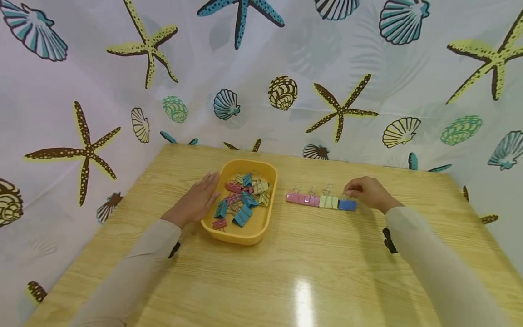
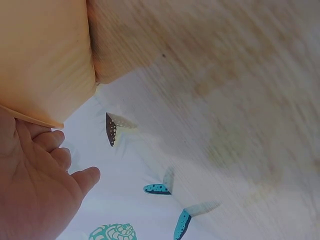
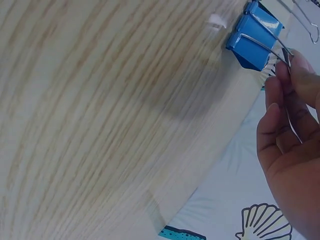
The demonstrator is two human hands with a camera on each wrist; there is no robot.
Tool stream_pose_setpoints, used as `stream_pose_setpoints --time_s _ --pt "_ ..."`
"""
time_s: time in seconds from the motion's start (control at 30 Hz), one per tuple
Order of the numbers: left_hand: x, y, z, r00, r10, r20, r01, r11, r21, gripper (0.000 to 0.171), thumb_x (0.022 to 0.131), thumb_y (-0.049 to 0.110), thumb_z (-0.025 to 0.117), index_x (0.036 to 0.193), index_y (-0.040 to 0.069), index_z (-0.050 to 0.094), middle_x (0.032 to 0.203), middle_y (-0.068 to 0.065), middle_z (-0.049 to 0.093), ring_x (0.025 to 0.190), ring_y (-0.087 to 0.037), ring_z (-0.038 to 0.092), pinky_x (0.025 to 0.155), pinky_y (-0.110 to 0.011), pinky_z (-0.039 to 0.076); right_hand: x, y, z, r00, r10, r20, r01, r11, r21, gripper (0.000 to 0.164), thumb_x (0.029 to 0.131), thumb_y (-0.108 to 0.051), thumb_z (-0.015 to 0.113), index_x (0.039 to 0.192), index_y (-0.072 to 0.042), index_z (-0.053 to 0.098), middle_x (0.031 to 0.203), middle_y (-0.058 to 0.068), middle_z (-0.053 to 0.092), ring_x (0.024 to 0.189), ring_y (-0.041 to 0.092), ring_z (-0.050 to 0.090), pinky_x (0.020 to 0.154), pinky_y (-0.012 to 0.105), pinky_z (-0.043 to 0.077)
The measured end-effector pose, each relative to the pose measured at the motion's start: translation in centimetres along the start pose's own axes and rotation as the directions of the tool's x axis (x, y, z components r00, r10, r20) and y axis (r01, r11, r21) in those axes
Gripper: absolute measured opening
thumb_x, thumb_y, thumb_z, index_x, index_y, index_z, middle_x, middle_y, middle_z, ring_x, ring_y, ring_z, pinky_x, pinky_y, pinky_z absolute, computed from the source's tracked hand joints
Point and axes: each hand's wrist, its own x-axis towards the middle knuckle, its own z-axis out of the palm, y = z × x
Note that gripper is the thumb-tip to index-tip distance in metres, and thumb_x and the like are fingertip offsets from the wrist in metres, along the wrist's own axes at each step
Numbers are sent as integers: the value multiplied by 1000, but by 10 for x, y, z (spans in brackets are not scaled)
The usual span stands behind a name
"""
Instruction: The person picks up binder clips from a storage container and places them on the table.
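Note:
A blue binder clip (image 1: 347, 205) stands at the right end of a short row on the table. My right hand (image 1: 367, 191) pinches its wire handles between thumb and fingertips, as the right wrist view shows on the blue binder clip (image 3: 255, 37). Beside it in the row are a pale yellow binder clip (image 1: 328, 202) and two pink binder clips (image 1: 295, 197). My left hand (image 1: 196, 198) rests along the left rim of a yellow tray (image 1: 267, 222), its fingers fairly straight. Inside lie several loose binder clips (image 1: 243, 215) in blue, pink and yellow.
The wooden table (image 1: 327, 272) reaches back to a white curtain (image 1: 261, 63) printed with shells and starfish. The curtain also hangs along the left and right sides.

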Motion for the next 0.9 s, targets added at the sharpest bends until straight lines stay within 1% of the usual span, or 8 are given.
stream_pose_setpoints --time_s 0.17,0.53,0.77,0.9 --pt "-3 -1 -1 1000 -8 -6 8 1000 -4 59 107 31 27 154 3 5 160 -14 8 147 -34 4 114 -59 12 5 -2 3 1000 -6 1 6 1000 -1 13 94 -10 61 99 -3 71 88 6 70 78 20 63 72 42 52" --pt "-3 -1 -3 1000 -10 -7 10 1000 -15 60 107 32 26 154 2 5 160 -15 7 147 -35 4 114 -60 11 9 -3 3 1000 18 -3 -18 1000 3 16 95 -11 60 101 -2 71 91 9 70 82 23 64 75 44 53" --pt "-2 1 -2 1000 4 -9 -5 999 -41 59 107 29 28 154 0 6 160 -17 8 146 -36 4 113 -61 11 6 1 5 999 46 -16 -46 999 -3 16 95 -10 60 102 -2 72 94 10 71 83 23 64 76 45 53" --pt "-2 0 -1 1000 -2 -1 2 999 -33 59 107 31 27 154 1 5 160 -16 7 147 -35 3 114 -60 12 5 0 7 999 51 -10 -51 999 -2 18 95 -10 60 104 -2 72 98 13 71 86 25 65 77 46 53"
